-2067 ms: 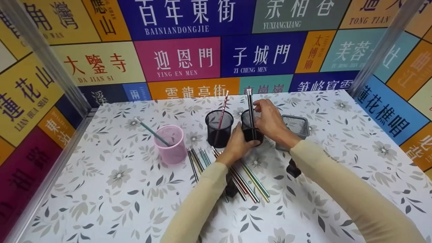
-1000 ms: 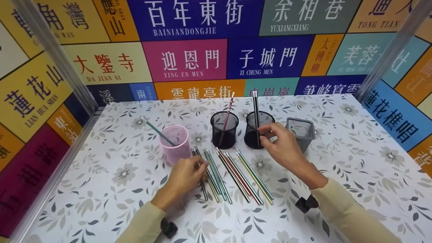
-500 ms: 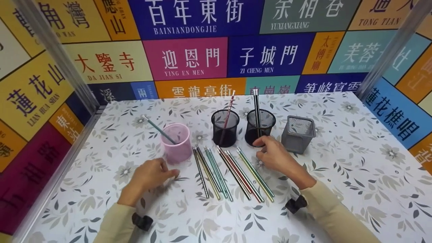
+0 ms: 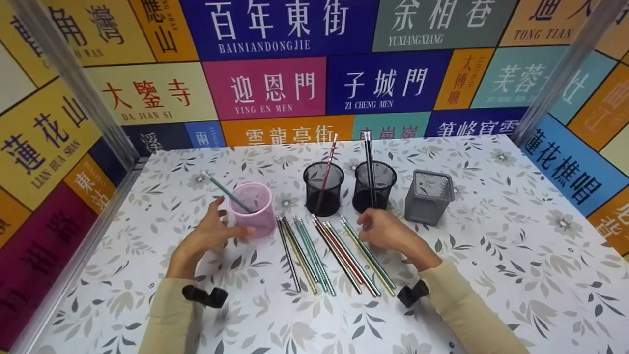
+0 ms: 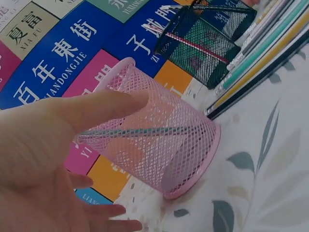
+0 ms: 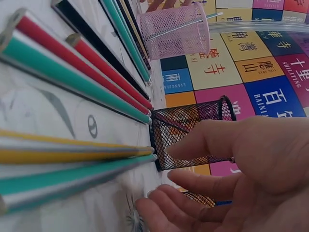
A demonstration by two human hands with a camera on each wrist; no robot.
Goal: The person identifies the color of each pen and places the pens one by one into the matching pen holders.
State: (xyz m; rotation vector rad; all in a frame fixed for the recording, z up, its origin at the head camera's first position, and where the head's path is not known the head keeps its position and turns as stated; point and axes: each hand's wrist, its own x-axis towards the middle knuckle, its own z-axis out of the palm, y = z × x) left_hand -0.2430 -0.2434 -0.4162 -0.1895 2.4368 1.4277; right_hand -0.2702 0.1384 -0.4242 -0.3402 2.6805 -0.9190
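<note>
My left hand (image 4: 209,234) is at the pink mesh pencil cup (image 4: 260,221), thumb in front of its wall and fingers spread along its left side. A teal pencil (image 4: 226,191) leans in that cup. My right hand (image 4: 385,229) hovers by the eraser ends of a yellow pencil (image 4: 367,256) and a green one, its fingers loosely bent with nothing between them. Just behind it stands a black mesh cup (image 4: 387,191) holding black pencils (image 4: 368,152). A second black mesh cup (image 4: 309,189) holds one red patterned pencil (image 4: 331,153).
Several striped pencils lie in two groups on the floral tablecloth (image 4: 236,314), a left group with teal pencils (image 4: 314,255) and a right group with red ones (image 4: 344,253). A grey square mesh holder (image 4: 426,206) stands at the right. Sign-printed panels (image 4: 265,88) rise behind the table.
My left hand let go of the right black cup, moved left and opened beside the pink cup. My right hand left the black pencils in that cup and came down toward the loose pencils.
</note>
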